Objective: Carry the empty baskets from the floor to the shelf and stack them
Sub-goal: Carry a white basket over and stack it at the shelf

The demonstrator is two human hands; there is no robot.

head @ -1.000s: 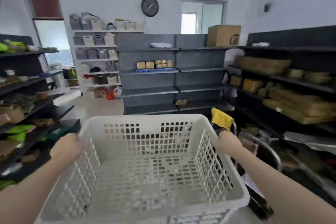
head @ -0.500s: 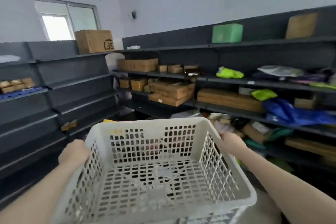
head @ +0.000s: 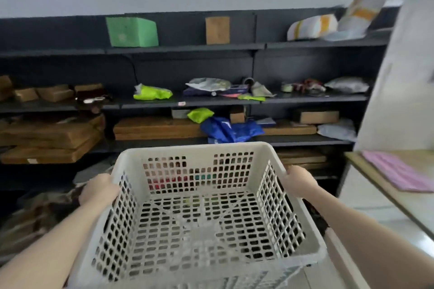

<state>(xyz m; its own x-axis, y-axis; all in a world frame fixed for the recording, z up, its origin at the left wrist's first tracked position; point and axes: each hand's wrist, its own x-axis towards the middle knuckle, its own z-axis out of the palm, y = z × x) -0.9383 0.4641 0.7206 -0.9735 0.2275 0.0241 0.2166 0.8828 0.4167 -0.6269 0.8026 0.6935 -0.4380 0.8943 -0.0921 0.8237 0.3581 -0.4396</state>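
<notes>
Shelves swung past; both hands still grip basket [head: 195, 213]

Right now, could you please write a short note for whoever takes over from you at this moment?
Left hand: gripping the left rim of the white basket.
Right hand: gripping the right rim.
The basket is empty, held level in the air in front of the dark shelves, which are crowded with boxes and bags.
Done: this basket is off the floor and being carried.
Left: set it on the shelf and stack it. No other baskets or stack are in view, so I cannot tell how many remain.
</notes>
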